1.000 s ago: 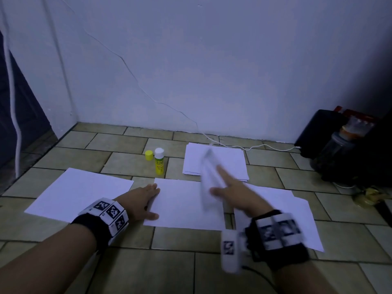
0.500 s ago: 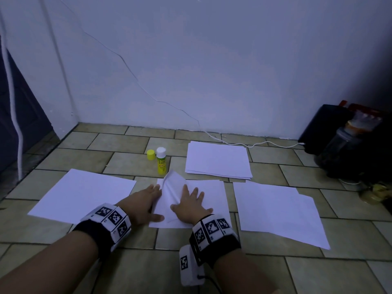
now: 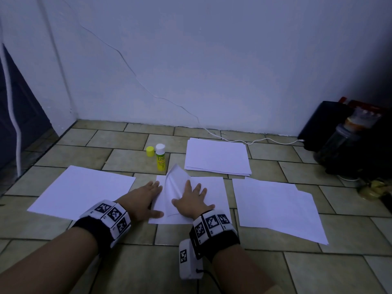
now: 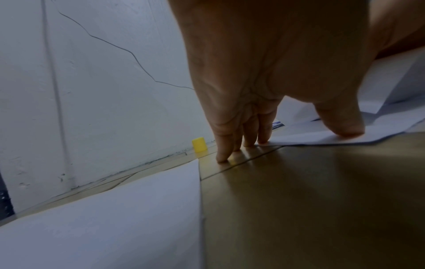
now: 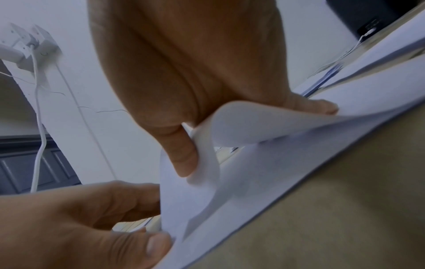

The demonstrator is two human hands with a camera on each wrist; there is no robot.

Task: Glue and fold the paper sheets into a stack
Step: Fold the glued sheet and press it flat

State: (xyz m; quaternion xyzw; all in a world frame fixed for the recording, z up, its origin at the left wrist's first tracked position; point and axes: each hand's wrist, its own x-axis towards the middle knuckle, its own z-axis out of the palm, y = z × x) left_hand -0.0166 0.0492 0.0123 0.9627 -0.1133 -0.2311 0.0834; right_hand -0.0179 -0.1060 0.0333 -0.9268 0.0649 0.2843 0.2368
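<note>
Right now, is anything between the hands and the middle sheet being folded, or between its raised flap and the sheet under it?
Nothing visible. The right hand lies flat on the folded-over flap, and the left hand rests at the left edge of the middle sheet. The glue stick stands beyond, clear.

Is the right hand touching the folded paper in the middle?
Touching. In the head view the right hand lies flat, fingers spread, on the folded paper; the right wrist view shows its thumb against the curled flap.
</note>
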